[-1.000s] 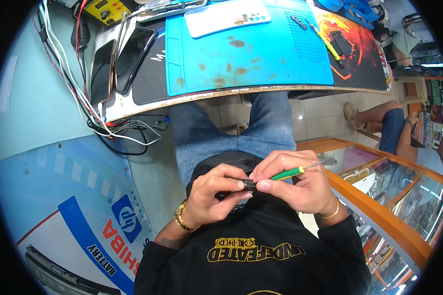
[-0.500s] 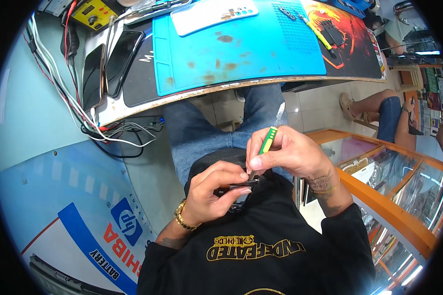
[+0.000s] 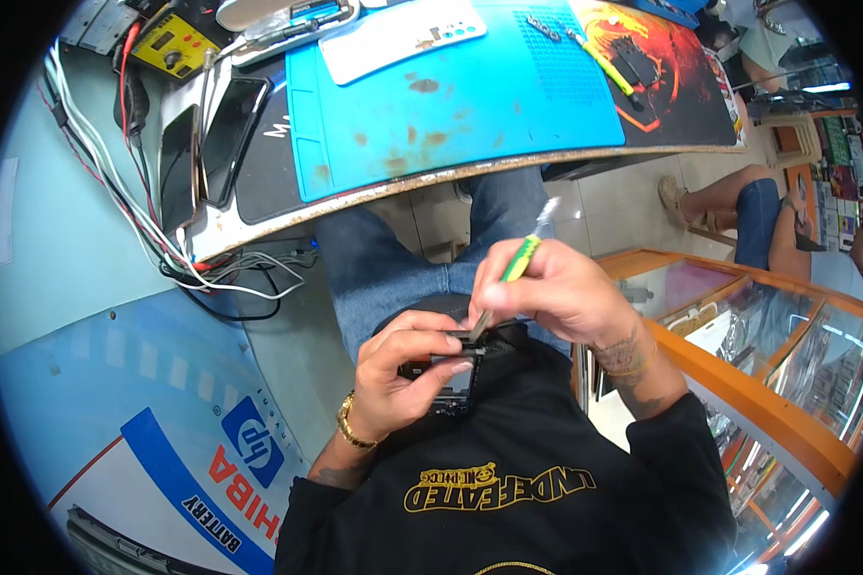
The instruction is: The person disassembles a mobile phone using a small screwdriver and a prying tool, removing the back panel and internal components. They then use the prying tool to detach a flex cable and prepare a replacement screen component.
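Note:
My left hand (image 3: 403, 359) is closed around a small dark phone part (image 3: 465, 353), pinched between thumb and fingers above my lap. Below it, partly hidden by the hand, shows an opened phone body (image 3: 456, 381) with a grey inner area. My right hand (image 3: 556, 287) pinches a pry tool with a green and yellow handle (image 3: 521, 259). Its flat metal tip (image 3: 480, 326) meets the edge of the dark part, while the silvery other end points up and away. Whether the tip is wedged in or only touching, I cannot tell.
Ahead, the workbench carries a blue repair mat (image 3: 470, 115), a pale phone back cover (image 3: 403, 43), a yellow pen-like tool (image 3: 604, 67) and two dark phones (image 3: 230, 139). Cables (image 3: 230, 273) hang at the left. A glass display case (image 3: 738, 355) stands at the right. Another person sits beyond it.
Both hands sit slightly further left in the picture, and the view has shifted a little. The pry tool leans over more, its tip still at the dark part.

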Available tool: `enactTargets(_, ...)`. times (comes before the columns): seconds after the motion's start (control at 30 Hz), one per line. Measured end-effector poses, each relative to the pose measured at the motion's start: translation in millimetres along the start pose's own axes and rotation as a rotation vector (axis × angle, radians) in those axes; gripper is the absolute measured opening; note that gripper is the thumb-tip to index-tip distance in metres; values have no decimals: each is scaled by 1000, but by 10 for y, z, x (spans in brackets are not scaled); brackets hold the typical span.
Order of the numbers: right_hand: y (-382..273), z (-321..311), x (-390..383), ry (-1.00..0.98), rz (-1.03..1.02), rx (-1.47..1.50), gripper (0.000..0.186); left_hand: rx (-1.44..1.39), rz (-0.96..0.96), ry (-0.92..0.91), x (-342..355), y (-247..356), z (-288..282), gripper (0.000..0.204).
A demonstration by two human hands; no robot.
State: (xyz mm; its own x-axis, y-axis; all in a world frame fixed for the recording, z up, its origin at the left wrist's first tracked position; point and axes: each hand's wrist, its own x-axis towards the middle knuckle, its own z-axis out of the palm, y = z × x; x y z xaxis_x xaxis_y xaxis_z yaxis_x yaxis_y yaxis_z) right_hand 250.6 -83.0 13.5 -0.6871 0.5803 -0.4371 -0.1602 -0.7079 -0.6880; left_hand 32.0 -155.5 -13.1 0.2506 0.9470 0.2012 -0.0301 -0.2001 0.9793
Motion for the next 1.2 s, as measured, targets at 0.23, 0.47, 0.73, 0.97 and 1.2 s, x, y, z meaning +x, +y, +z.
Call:
enactTargets(0.23,102,308,-213,369,-448,-782,17,-86,-285,16,-32,-68,-75,37)
enactTargets(0.47,660,256,-23,492,-786,-1212,28,-397,-440,111,-28,-17,-7,86)
enactTargets(0.73,537,272,-24,569,-529,-948,25,-800,-694,156,-291,-273,-72,79)
enactTargets(0.97,376,200,-89,523,-426,-780,18,-1041,-692,-15,-89,-68,17,77)
enactTargets(1.2,-38,74,-211,365,-289,-450,17,-888,-644,-119,286,96,74,80)
